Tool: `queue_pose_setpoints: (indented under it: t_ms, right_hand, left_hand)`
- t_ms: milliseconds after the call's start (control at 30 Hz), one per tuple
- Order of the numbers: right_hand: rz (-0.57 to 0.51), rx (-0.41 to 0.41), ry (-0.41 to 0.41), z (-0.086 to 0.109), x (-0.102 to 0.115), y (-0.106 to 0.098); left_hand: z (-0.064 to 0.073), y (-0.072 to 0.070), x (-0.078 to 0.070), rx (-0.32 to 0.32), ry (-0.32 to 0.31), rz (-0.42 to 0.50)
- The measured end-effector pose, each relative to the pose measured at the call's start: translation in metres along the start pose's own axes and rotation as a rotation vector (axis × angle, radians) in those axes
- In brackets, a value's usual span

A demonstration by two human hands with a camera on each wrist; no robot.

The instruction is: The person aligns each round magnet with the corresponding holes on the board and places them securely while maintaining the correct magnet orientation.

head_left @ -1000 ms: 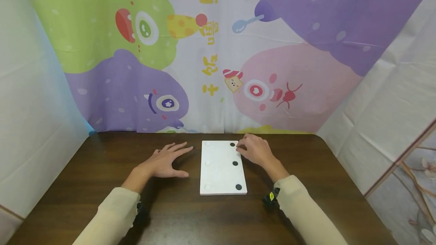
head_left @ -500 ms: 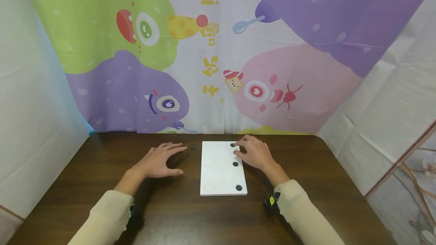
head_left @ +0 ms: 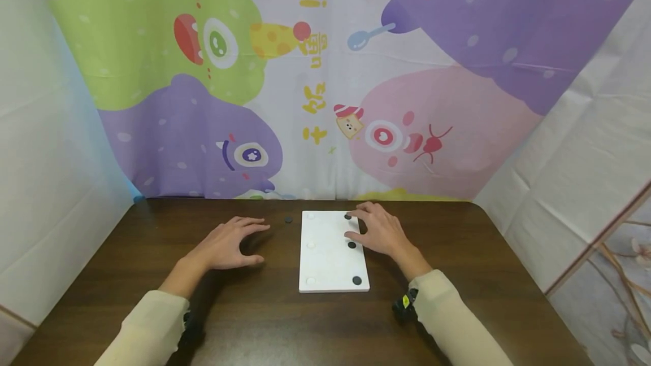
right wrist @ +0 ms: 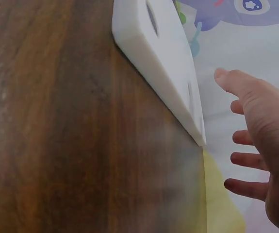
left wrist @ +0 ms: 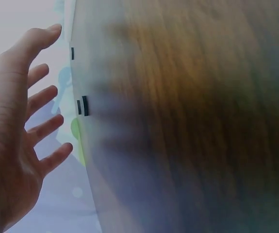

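Observation:
A white rectangular board (head_left: 330, 261) lies on the brown table. Down its right side run black round spots (head_left: 357, 280), down its left pale ones (head_left: 310, 280); whether they are recesses or inlaid discs, I cannot tell. My right hand (head_left: 381, 229) hovers at the board's upper right, thumb and fingers spread, partly over the top black spot. Left of the board, a small black disc (head_left: 288, 219) rests on the table. My left hand (head_left: 228, 246) is held farther left, fingers extended and apart from that disc. Neither hand holds anything visible.
The dark wooden table (head_left: 274, 326) ends at a cartoon-printed curtain (head_left: 315, 174). Plain white sheeting (head_left: 61, 174) hangs at the left, and a flower-printed panel (head_left: 625, 275) stands at the right. Small black shapes (left wrist: 85, 106) show near the table edge in the left wrist view.
My left hand has drawn back to the left, away from the small black disc. The right hand's thumb and fingers have spread apart, with the thumb lower over the board.

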State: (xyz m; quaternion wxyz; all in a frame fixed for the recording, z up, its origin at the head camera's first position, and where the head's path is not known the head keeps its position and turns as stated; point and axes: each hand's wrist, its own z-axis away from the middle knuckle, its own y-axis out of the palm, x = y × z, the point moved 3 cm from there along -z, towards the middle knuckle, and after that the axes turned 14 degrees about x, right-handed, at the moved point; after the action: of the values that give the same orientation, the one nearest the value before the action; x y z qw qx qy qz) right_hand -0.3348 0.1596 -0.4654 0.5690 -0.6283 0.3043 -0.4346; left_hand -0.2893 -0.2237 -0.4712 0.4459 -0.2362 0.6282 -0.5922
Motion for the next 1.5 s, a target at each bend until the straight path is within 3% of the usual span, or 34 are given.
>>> queue_pose_setpoints:
  t_ms: [433,600,933,1500]
  right_hand:
    - [-0.015,0.089,0.002,-0.001,-0.004,0.003]
    - [-0.035,0.144,-0.005,0.000,-0.004,0.005]
    - [-0.060,0.198,-0.012,0.001,-0.006,0.010]
    - [-0.059,0.264,-0.013,0.001,-0.007,0.018]
  left_hand:
    - [0.013,-0.001,0.006,-0.018,-0.010,-0.066]
    - [0.014,0.005,0.019,-0.035,-0.006,-0.051]
    - [0.020,-0.003,0.013,0.011,-0.038,-0.039]
    - [0.017,0.000,0.019,-0.005,-0.030,-0.039]
